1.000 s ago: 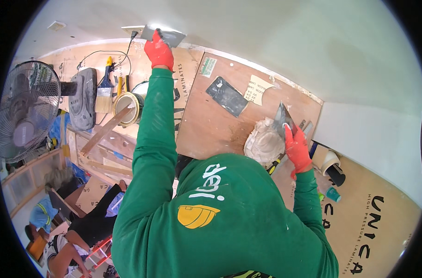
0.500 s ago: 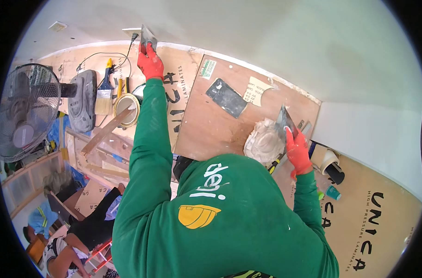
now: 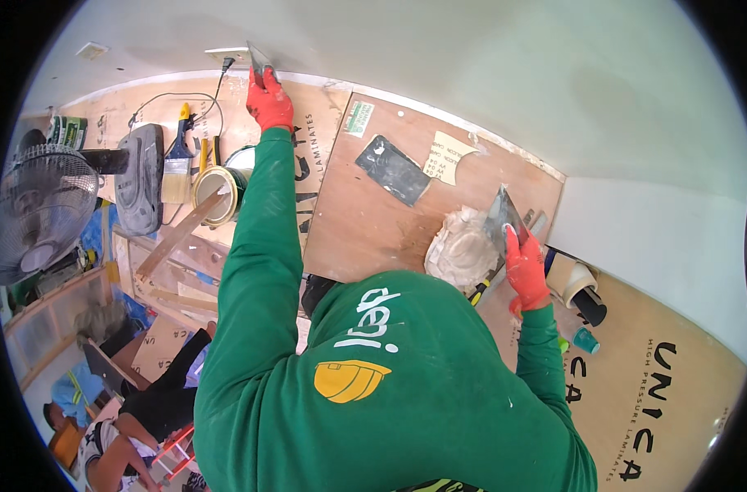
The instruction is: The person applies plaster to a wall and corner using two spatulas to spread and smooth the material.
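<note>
My left hand [image 3: 271, 103], in a red glove, reaches far forward to the foot of the pale wall. It grips a metal putty knife [image 3: 259, 59], whose blade is against or very near the wall beside a white socket plate [image 3: 226, 56]. Lower on the right, my red-gloved right hand [image 3: 526, 271] is closed round a second, wide metal scraper [image 3: 502, 215]. That blade points up and away, beside a whitish crumpled mound [image 3: 462, 248] that looks like putty. Both handles are mostly covered by my fingers. Green sleeves cover both arms.
At left stand a dusty fan [image 3: 45, 209], a wide paintbrush [image 3: 177, 168] and an open can [image 3: 217, 197] with a wooden stick [image 3: 181, 234] across it. A black sanding sheet [image 3: 392, 170] lies on the brown board [image 3: 353, 234]. Tape rolls [image 3: 574, 283] are at right. People [image 3: 115, 435] sit lower left.
The left putty knife has tilted a little to the left along the wall. The fan's head has turned, uncovering a green-and-white can behind it. My right hand has barely moved.
</note>
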Tool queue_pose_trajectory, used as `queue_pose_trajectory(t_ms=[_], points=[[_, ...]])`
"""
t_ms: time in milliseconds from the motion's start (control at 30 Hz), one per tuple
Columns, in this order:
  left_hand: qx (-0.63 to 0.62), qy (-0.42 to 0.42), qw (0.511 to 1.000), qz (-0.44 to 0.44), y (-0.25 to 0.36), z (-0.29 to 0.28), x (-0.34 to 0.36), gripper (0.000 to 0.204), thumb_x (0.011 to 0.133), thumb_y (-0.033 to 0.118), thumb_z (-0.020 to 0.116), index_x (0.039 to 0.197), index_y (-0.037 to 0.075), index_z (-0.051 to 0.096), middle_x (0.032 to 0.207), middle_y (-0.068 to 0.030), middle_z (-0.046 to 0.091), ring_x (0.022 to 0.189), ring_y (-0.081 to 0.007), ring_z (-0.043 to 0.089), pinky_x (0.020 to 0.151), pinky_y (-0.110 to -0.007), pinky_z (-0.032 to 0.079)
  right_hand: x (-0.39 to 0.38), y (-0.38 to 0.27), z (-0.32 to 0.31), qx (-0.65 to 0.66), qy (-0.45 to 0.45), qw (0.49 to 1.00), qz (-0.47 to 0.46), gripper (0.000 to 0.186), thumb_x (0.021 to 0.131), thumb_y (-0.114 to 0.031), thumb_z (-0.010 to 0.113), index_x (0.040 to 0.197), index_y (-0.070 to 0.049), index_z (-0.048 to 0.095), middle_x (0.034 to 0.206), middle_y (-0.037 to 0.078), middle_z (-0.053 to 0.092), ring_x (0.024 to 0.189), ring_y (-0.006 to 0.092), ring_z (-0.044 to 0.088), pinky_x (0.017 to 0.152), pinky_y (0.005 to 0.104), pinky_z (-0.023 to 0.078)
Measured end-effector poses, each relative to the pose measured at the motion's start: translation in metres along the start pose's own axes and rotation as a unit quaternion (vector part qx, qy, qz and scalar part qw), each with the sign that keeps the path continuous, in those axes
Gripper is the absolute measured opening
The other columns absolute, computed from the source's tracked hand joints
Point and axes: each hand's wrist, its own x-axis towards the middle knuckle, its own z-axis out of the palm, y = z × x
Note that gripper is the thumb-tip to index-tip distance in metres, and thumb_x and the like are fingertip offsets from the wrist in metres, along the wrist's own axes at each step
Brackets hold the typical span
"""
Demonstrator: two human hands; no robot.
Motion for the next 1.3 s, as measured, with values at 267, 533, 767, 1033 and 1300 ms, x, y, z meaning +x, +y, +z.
queue_pose_trajectory(t_ms=[267, 533, 767, 1033, 1300], points=[[-0.027, -0.019, 0.999, -0.015, 0.035, 0.018, -0.045, 0.037, 0.096, 0.031, 0.055, 0.115, -0.001, 0.061, 0.099, -0.0195, 0.069, 0.090, -0.0329, 0.066, 0.081, -0.037, 0.048, 0.011, -0.008, -0.002, -0.032, 0.015, 0.997, -0.065, 0.024, 0.096, -0.017, 0.056, 0.108, 0.003, 0.059, 0.091, 0.023, 0.064, 0.084, 0.0390, 0.060, 0.073, 0.0412, 0.047], [-0.070, -0.038, 0.997, 0.014, 0.041, 0.045, -0.089, 0.042, 0.096, 0.019, 0.056, 0.128, -0.007, 0.051, 0.084, -0.0103, 0.065, 0.070, -0.0144, 0.057, 0.066, -0.029, 0.048, 0.006, -0.025, -0.012, -0.016, 0.026, 0.996, -0.083, 0.026, 0.096, -0.015, 0.053, 0.112, 0.004, 0.059, 0.096, 0.023, 0.066, 0.086, 0.0356, 0.062, 0.076, 0.0390, 0.049], [-0.185, -0.111, 0.975, -0.058, 0.062, 0.063, -0.140, 0.050, 0.097, 0.014, 0.056, 0.138, -0.009, 0.041, 0.093, -0.0103, 0.064, 0.077, -0.0091, 0.054, 0.065, -0.025, 0.046, 0.000, -0.007, -0.005, -0.177, 0.062, 0.969, -0.160, 0.032, 0.094, -0.015, 0.054, 0.119, 0.004, 0.057, 0.100, 0.022, 0.066, 0.088, 0.0358, 0.063, 0.078, 0.0413, 0.049], [-0.211, -0.429, 0.819, 0.318, 0.184, -0.035, -0.201, 0.055, 0.080, 0.009, 0.068, 0.134, 0.010, 0.054, 0.127, -0.0188, 0.056, 0.110, -0.0339, 0.059, 0.091, -0.038, 0.049, 0.000, -0.054, 0.025, 0.400, 0.019, 0.916, 0.001, 0.066, 0.073, -0.005, 0.077, 0.132, -0.001, 0.047, 0.122, 0.013, 0.060, 0.108, 0.0208, 0.060, 0.091, 0.0347, 0.052], [0.034, -0.468, 0.738, 0.485, 0.189, -0.077, -0.177, 0.044, 0.074, 0.024, 0.076, 0.116, 0.026, 0.065, 0.129, -0.0173, 0.055, 0.103, -0.0370, 0.061, 0.086, -0.043, 0.053, 0.009, -0.082, 0.010, 0.327, 0.043, 0.934, -0.136, 0.061, 0.076, -0.009, 0.074, 0.130, 0.001, 0.047, 0.119, 0.013, 0.059, 0.102, 0.0208, 0.061, 0.083, 0.0338, 0.052]])
